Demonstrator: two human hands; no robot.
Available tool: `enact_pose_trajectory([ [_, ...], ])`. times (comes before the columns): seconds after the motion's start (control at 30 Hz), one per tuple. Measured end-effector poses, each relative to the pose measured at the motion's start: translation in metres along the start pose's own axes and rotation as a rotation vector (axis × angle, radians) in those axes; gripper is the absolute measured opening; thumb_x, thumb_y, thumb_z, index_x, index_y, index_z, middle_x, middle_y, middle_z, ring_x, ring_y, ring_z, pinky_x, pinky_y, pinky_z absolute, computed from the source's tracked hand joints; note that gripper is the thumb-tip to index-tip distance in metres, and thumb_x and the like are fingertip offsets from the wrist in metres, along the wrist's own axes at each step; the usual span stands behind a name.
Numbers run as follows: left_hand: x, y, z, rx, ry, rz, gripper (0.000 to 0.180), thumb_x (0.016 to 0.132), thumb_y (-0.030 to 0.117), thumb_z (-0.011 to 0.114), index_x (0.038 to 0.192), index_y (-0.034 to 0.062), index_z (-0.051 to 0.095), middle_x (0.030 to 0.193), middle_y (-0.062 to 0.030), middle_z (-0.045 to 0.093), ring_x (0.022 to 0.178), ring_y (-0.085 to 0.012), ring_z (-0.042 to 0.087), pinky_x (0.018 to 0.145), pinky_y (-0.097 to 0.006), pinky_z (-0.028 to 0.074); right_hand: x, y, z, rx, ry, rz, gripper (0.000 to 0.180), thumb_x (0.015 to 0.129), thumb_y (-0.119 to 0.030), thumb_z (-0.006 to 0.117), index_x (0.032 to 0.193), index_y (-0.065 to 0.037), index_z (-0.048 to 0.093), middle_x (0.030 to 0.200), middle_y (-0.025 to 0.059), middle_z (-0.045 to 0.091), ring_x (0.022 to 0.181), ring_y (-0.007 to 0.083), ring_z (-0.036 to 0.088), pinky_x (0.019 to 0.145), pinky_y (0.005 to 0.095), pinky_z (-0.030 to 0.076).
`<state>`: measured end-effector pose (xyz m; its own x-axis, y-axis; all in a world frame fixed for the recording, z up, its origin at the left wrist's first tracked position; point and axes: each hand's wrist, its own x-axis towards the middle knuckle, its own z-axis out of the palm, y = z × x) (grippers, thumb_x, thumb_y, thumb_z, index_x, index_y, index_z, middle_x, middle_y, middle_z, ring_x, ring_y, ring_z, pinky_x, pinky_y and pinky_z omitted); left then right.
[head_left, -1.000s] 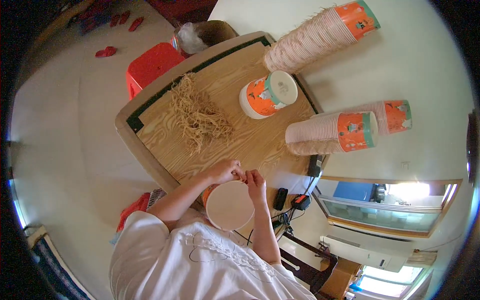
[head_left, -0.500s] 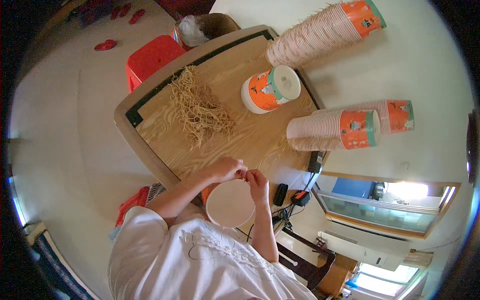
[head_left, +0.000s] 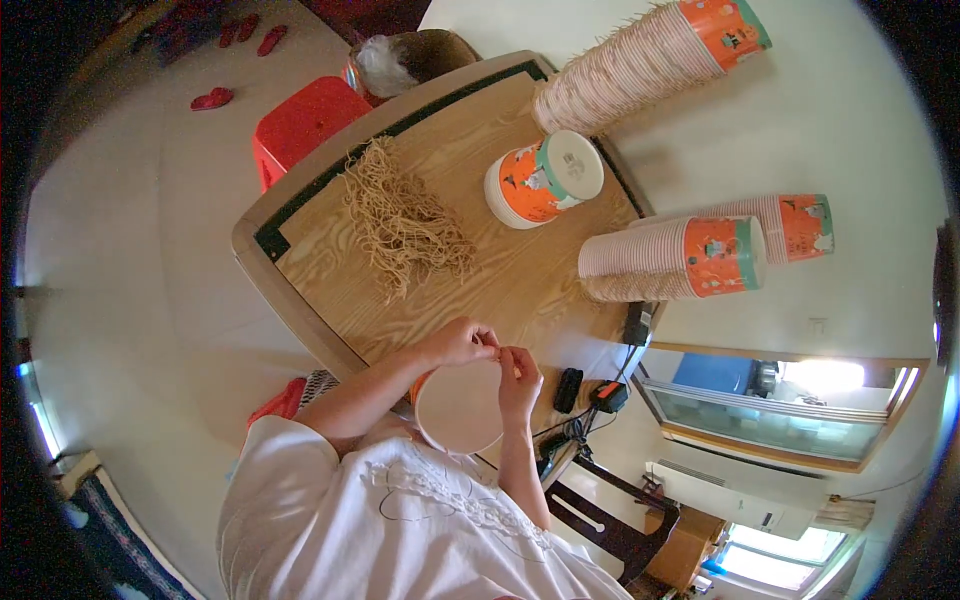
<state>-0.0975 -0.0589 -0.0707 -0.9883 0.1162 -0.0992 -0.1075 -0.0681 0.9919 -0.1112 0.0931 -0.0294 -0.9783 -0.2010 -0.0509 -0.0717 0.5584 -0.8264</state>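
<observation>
A paper bucket [head_left: 458,408] with a plain white face toward me and an orange outer wall sits at my chest, by the table's near edge. At its far rim my left hand [head_left: 468,342] is closed in a pinch, its fingertips meeting those of the other hand. My right hand [head_left: 519,378] pinches there too, beside the rim's right part. Whatever is between the fingers is too small to make out. Beyond the hands, a loose heap of tan twine strands [head_left: 405,225] lies on the wood-patterned table [head_left: 330,265].
Upside-down orange paper buckets [head_left: 530,187] form a short stack mid-table. Taller bucket stacks [head_left: 640,65], [head_left: 670,260] with twine along their sides stand along the right. A black adapter and cables [head_left: 608,396] lie right of my hands. A red stool [head_left: 308,130] stands past the left edge.
Both hands stay pinched together at the bucket's far rim, with the fingers slightly shifted. The whole view has moved a little; the heap and stacks are otherwise the same.
</observation>
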Motion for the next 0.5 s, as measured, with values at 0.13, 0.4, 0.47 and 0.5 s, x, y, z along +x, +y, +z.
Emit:
enact_pose_trajectory([
  [0.13, 0.010, -0.022, 0.005, -0.232, -0.022, -0.103, 0.012, 0.080, 0.018, 0.062, 0.081, 0.0065, 0.063, 0.074, 0.0005, 0.061, 0.065, -0.0093, 0.054, 0.061, -0.025, 0.045, -0.003, -0.002, 0.006, 0.017, 0.069, -0.017, 0.005, 0.081, -0.005, 0.060, 0.080, 0.000, 0.060, 0.077, 0.0071, 0.062, 0.073, 0.0140, 0.057, 0.068, 0.0270, 0.045],
  [0.4, 0.011, -0.028, 0.009, -0.192, 0.039, -0.246, 0.025, 0.079, 0.027, 0.063, 0.085, 0.0024, 0.065, 0.075, -0.0038, 0.064, 0.066, -0.0106, 0.056, 0.063, -0.027, 0.045, -0.003, -0.003, 0.007, 0.043, 0.104, 0.020, 0.003, 0.079, -0.003, 0.061, 0.078, 0.000, 0.061, 0.077, 0.0071, 0.061, 0.072, 0.0152, 0.056, 0.068, 0.0269, 0.045],
  [0.47, 0.009, -0.022, 0.008, -0.197, 0.051, -0.245, 0.027, 0.079, 0.028, 0.064, 0.084, 0.0020, 0.066, 0.074, -0.0040, 0.064, 0.065, -0.0105, 0.056, 0.063, -0.027, 0.045, -0.003, -0.004, 0.006, -0.081, 0.111, -0.065, 0.003, 0.078, -0.003, 0.062, 0.079, -0.001, 0.062, 0.083, 0.0083, 0.062, 0.078, 0.0193, 0.056, 0.071, 0.0284, 0.044],
  [0.5, 0.009, -0.019, 0.007, -0.265, 0.048, -0.272, 0.023, 0.079, 0.025, 0.064, 0.083, 0.0025, 0.066, 0.074, -0.0038, 0.064, 0.067, -0.0110, 0.057, 0.064, -0.027, 0.046, -0.004, -0.005, 0.006, -0.081, 0.109, -0.060, 0.003, 0.078, -0.003, 0.062, 0.079, -0.001, 0.062, 0.083, 0.0083, 0.062, 0.078, 0.0193, 0.056, 0.071, 0.0284, 0.044],
])
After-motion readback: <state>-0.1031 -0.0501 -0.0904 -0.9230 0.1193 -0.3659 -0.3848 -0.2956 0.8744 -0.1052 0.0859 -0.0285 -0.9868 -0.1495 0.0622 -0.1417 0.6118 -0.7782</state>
